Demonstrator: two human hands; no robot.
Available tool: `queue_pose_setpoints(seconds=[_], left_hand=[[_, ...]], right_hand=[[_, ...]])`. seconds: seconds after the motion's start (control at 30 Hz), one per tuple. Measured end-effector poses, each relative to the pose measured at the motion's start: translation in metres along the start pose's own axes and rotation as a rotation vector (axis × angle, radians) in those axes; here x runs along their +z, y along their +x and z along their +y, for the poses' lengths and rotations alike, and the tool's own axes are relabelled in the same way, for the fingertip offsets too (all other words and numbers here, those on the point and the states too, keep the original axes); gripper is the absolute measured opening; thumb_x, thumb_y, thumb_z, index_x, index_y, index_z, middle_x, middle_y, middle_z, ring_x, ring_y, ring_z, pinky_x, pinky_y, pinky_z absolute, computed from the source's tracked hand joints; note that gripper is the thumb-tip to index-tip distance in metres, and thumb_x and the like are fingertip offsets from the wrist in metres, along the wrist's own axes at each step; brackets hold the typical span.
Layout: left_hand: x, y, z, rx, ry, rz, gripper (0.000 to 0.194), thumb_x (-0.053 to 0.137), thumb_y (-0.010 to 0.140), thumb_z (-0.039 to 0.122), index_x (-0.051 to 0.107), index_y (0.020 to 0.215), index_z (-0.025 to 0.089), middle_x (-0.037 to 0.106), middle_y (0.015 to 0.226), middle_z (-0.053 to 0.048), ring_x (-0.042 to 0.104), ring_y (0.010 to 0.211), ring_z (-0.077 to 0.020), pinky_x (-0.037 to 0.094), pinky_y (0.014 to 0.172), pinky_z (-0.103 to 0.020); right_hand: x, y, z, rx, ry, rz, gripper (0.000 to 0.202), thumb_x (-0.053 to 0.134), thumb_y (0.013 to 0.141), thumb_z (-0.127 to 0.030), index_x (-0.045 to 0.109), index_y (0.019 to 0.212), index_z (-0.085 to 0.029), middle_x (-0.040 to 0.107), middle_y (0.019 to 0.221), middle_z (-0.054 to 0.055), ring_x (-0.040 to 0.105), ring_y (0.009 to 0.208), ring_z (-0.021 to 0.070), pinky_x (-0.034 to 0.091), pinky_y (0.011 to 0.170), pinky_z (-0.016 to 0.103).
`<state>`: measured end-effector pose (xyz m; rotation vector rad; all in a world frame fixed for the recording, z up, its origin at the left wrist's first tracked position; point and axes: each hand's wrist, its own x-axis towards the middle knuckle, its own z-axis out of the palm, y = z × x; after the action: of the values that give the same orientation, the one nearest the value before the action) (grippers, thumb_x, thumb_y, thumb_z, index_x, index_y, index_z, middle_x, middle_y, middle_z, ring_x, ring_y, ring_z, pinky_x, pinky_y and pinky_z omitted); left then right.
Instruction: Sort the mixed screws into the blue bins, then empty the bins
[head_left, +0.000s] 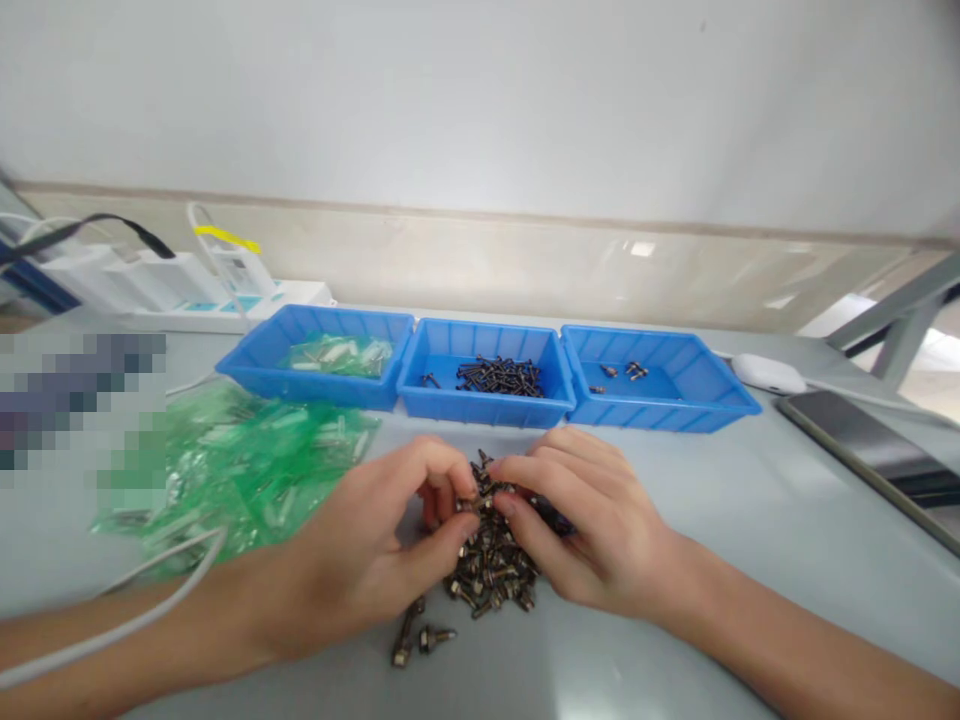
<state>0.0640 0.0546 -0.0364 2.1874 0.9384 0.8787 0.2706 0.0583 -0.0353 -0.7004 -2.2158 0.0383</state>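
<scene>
A pile of brass-coloured hex-head bolts (491,570) lies on the grey table between my hands. My left hand (409,520) is closed over the pile's left side, thumb and index finger pinching a small bolt (466,505). My right hand (592,510) rests over the pile's upper right side, fingers curved; its thumb and index fingertips are a little apart among the bolts. The inside of the right hand is partly hidden. Near me, a longer bolt (405,638) and a short bolt (437,638) lie apart from the pile.
Three blue bins stand behind: the left bin (330,385) with green bags, the middle bin (487,405) with dark screws, the right bin (660,415) with several bolts. Green plastic bags (262,470) lie left, a white cable (172,605) crosses my left forearm, and a phone (877,455) lies right.
</scene>
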Motion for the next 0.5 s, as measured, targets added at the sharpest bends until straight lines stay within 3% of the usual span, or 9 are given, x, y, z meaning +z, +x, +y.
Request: queue_pose_setpoints(seconds=[0.13,0.5], left_hand=[[0.0022,0.0029,-0.0016,-0.036,-0.118,0.042,0.013,0.053,0.083,0.013,0.047,0.092,0.021,0.056,0.081,0.002,0.056,0.066,-0.0086,0.051,0.060,-0.020],[-0.0020,-0.0023,-0.0001,0.051,0.021,-0.018,0.015,0.055,0.084,0.013,0.048,0.094,0.021,0.055,0.079,0.003,0.056,0.065,-0.0076,0.049,0.057,-0.017]], right_hand=[[-0.0002,0.0001,-0.0017,-0.023,-0.028,-0.022,0.012,0.052,0.086,-0.014,0.059,0.095,-0.012,0.060,0.066,0.003,0.050,0.061,0.0152,0.040,0.055,0.029],[-0.0056,-0.0038,-0.0065,-0.122,-0.044,-0.071,0.011,0.053,0.086,-0.013,0.060,0.095,-0.012,0.060,0.067,0.004,0.050,0.063,0.0154,0.042,0.056,0.028]])
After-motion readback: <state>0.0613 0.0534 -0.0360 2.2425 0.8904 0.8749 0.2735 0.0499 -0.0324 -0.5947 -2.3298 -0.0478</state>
